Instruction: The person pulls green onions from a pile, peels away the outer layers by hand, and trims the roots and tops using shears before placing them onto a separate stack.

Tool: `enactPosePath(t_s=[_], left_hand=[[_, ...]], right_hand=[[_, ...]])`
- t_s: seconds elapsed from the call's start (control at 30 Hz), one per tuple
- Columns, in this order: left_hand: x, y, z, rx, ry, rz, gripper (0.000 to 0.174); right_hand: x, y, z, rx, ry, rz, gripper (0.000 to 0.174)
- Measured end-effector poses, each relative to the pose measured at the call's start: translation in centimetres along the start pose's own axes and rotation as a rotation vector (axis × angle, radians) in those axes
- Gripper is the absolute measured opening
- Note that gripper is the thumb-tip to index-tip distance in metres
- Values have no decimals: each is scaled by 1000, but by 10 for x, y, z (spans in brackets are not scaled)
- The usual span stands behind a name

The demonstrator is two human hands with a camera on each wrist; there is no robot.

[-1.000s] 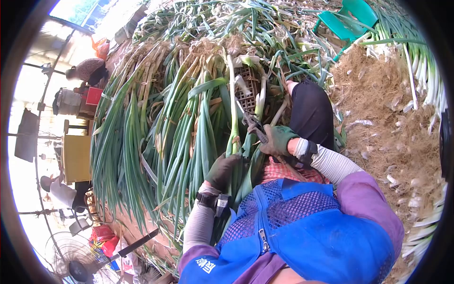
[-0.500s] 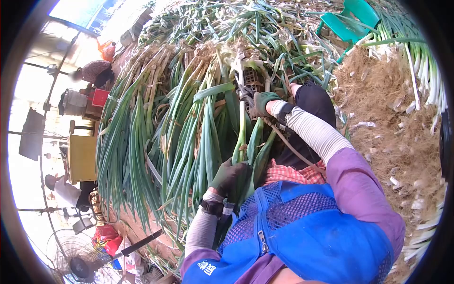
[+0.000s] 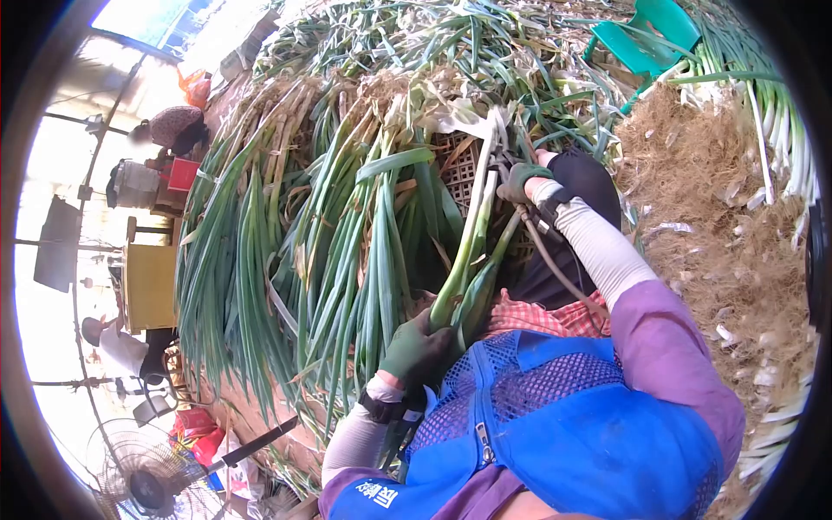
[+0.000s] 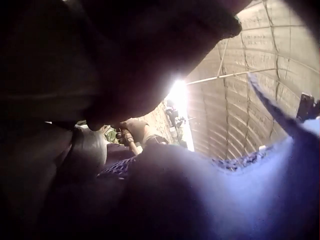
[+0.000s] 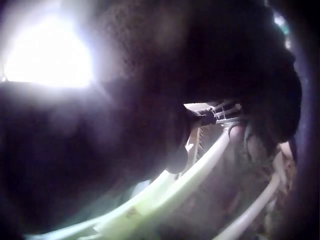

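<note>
My gloved left hand (image 3: 416, 351) grips the green leaf end of long green onions (image 3: 468, 247), close to the blue vest. Their pale stalks slant up and right, over a brown lattice crate (image 3: 459, 169). Near the white ends, my gloved right hand (image 3: 523, 180) grips a dark blow gun (image 3: 499, 162), with a hose (image 3: 555, 269) trailing back over the lap. The gun's tip overlaps the stalks in the head view. In the right wrist view a pale onion stalk (image 5: 205, 157) runs past the dark glove. The left wrist view is mostly dark, its grip hidden.
A thick row of unpeeled green onions (image 3: 364, 251) lies to the left. Loose leaves (image 3: 390, 35) cover the far side. To the right are a heap of roots (image 3: 693, 191) and a green plastic chair (image 3: 646, 43). A fan (image 3: 147, 485) stands lower left.
My right hand has gone from near the lap up to the stalks' white ends, then right. My left hand has come slightly toward the body, and the held green onions have swung rightward.
</note>
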State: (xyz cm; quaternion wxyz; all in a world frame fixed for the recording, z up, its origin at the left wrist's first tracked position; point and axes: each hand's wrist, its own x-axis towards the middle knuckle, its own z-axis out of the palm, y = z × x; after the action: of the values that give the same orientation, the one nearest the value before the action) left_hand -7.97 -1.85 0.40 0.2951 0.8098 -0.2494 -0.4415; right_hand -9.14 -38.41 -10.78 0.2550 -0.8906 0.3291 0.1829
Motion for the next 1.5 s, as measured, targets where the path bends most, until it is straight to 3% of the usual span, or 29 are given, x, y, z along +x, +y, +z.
enactPosePath(t_s=[0.07, 0.17, 0.3, 0.37, 0.47, 0.5, 0.53, 0.57, 0.63, 0.7, 0.8, 0.9, 0.93, 1.03, 1.1, 1.17, 1.27, 1.37, 1.43, 1.5], left_hand=[[6, -3, -1, -19, 13, -23, 44], [34, -26, -2, 281, -4, -37, 45], [55, -24, 2, 455, -20, -27, 46], [59, -22, 0, 417, -20, 64, 47], [58, -2, -30, 532, -98, 58, 45], [62, 4, -45, 389, -42, 126, 41], [66, 12, -56, 194, 24, -15, 37], [75, 11, -71, 322, 246, 186, 38], [105, 6, -93, 383, 501, 168, 51], [130, 10, -102, 512, 568, 41, 62], [192, -33, -95, 569, 419, -263, 63], [202, -32, -87, 621, 439, -253, 57], [203, -33, -91, 505, 445, -190, 48], [145, 14, -94, 265, 405, 31, 40], [110, 22, -83, 261, 406, 160, 32], [75, 36, -61, 528, 459, 161, 39], [84, 16, -59, 531, 260, 104, 50], [134, -4, -81, 254, 298, 29, 60], [185, -39, -83, 62, 477, 111, 67], [194, -18, -85, 198, 431, 19, 70]], right_hand=[[-10, -4, 8, 111, 79, 91, 55], [-32, -13, 15, 175, 48, 121, 56], [-62, -32, 17, 243, 9, 51, 52], [-78, -36, 17, 302, -51, -8, 52], [-78, -32, 28, 248, -236, -54, 59], [-75, -29, 40, 271, -216, -79, 60], [-72, -25, 51, 236, -213, -129, 62], [-76, -26, 57, 201, -211, -178, 63], [-99, -37, 52, 217, -249, -178, 65], [-103, -39, 61, 196, -213, -189, 66], [-106, -39, 66, 196, -197, -139, 62], [-100, -30, 69, 237, -201, -130, 64], [-98, -26, 72, 239, -207, -114, 65], [-89, -20, 75, 252, -203, -89, 68], [-89, -19, 75, 257, -182, -89, 69], [-87, -19, 78, 258, -184, -85, 71], [-86, -22, 72, 265, -242, -79, 74], [-84, -19, 75, 273, -234, -84, 72], [-86, -19, 77, 275, -192, -101, 71], [-89, -20, 75, 276, -196, -93, 72]])
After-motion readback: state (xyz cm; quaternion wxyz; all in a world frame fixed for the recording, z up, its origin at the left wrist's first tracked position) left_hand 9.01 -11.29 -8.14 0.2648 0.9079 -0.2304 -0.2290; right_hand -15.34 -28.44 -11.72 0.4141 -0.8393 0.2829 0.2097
